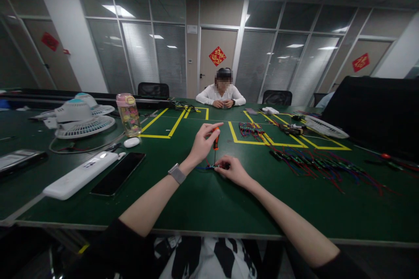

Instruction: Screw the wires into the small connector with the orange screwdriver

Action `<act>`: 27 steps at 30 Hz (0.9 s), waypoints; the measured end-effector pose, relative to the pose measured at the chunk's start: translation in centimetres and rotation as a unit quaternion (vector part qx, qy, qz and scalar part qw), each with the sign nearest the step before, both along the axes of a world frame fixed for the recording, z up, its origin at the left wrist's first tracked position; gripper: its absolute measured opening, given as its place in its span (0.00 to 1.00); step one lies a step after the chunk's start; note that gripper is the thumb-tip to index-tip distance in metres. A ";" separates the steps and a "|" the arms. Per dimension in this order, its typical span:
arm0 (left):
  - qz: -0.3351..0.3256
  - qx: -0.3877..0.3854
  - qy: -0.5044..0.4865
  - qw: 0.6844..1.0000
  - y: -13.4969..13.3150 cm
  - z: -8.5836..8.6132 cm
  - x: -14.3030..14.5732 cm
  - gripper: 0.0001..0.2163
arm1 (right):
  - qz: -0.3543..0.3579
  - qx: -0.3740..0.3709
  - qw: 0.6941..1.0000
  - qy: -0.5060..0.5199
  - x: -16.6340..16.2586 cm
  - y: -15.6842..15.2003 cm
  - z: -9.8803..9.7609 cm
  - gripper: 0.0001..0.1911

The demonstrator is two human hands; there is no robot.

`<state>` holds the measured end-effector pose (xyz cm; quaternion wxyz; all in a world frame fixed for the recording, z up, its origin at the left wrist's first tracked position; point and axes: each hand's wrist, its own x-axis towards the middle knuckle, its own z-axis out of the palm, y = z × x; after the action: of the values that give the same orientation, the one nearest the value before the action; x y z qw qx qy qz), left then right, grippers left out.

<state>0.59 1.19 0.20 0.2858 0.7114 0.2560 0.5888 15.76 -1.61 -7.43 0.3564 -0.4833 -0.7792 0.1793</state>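
Observation:
My left hand (203, 141) grips the orange and black handle of a screwdriver (216, 140), which stands upright with its tip pointing down. Under that tip, on the green table, lies a small circuit board (212, 167) with thin red and blue wires. My right hand (233, 170) pinches the board at its right end, and the fingers cover part of it. Whether the tip sits in a screw is too small to tell.
Many wired boards (314, 161) lie to the right, with another bunch (250, 130) inside yellow tape. At left are a phone (118, 173), a white power bank (81, 174), a bottle (128, 115) and a fan (81, 117). Across the table sits a person (221, 91).

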 end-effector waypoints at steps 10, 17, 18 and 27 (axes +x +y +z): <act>0.004 0.012 0.002 1.000 0.0 -0.1 0.1 0.13 | 0.006 0.004 1.000 -0.009 -0.1 0.1 0.0 0.08; -0.046 -0.026 -0.016 0.998 0.1 -0.1 0.2 0.15 | 0.002 -0.001 1.000 -0.004 -0.2 0.4 -0.4 0.07; -0.034 -0.018 -0.015 0.999 0.2 -0.2 0.2 0.15 | 0.000 -0.002 1.000 -0.004 -0.2 0.4 -0.4 0.07; -0.037 -0.024 -0.021 0.999 0.0 -0.1 0.3 0.15 | -0.013 -0.020 1.000 0.009 -0.3 0.3 -0.1 0.07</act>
<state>0.85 1.15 0.09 0.3300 0.7008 0.2377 0.5861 15.43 -1.30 -7.50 0.3564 -0.4990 -0.7656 0.1945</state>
